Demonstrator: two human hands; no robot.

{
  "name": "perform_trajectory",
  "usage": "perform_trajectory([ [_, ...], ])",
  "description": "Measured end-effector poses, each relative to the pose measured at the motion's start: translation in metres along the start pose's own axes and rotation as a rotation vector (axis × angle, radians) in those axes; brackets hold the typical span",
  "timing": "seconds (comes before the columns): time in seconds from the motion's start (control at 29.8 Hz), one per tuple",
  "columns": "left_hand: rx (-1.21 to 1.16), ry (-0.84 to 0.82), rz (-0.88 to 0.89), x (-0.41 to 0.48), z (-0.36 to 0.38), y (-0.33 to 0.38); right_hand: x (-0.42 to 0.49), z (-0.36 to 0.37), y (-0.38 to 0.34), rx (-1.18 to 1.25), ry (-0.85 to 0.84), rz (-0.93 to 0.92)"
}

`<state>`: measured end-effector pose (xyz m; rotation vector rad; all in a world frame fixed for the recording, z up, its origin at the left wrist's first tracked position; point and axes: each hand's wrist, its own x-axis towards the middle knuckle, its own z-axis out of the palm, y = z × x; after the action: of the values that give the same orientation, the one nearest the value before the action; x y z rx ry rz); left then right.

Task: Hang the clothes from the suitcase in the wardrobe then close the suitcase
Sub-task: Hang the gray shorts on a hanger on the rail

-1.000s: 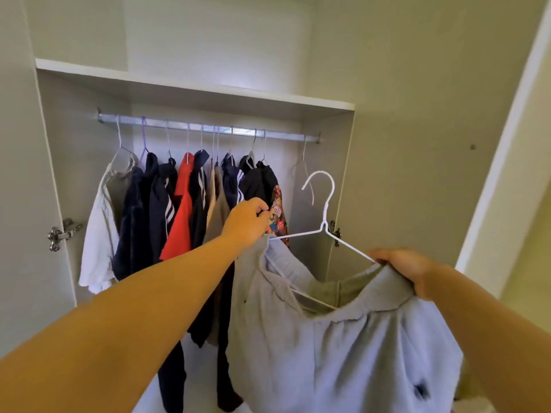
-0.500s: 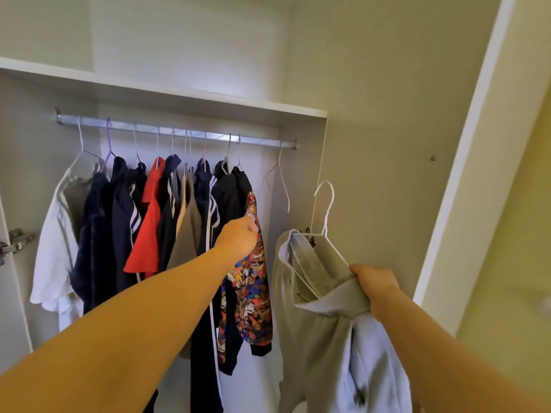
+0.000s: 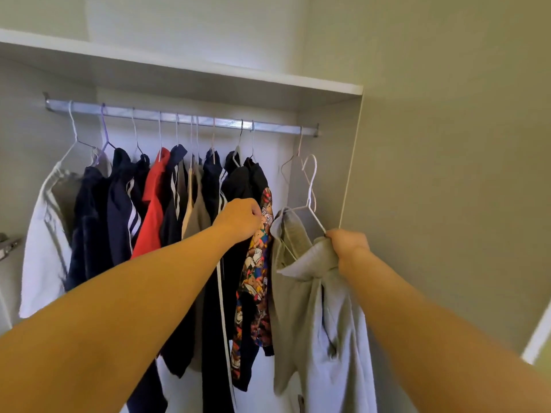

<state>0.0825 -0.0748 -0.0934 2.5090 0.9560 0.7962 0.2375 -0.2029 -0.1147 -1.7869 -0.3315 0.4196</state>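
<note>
The right hand (image 3: 347, 244) is closed round the collar of a grey shirt (image 3: 313, 308) and one arm of the white hanger (image 3: 310, 186) inside it. The shirt droops below this hand. The hanger's hook rises above and left of the hand, under the rail (image 3: 208, 120) and not on it.

Left of the right hand, with the shirt's raised shoulder between them, the left hand (image 3: 240, 220) has its fingers curled against the edge of a patterned shirt (image 3: 256, 263). Whether it pinches the cloth or only presses it cannot be told.

Beyond and left of the left hand hang dark striped tops, a red shirt (image 3: 152, 210) and, farthest left, a white garment (image 3: 44, 248), all on hangers on the rail. Above the right hand, just beside the held hook, an empty hanger (image 3: 293, 156) hangs near the rail's right end. A shelf (image 3: 208, 70) runs above the rail.
</note>
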Motion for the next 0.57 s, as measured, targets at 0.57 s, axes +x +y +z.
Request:
perform_trajectory([
  [0.57,0.761,-0.363,0.131,0.231,0.040,-0.025,0.176,0.071,-0.113,0.045,0.087,-0.147],
])
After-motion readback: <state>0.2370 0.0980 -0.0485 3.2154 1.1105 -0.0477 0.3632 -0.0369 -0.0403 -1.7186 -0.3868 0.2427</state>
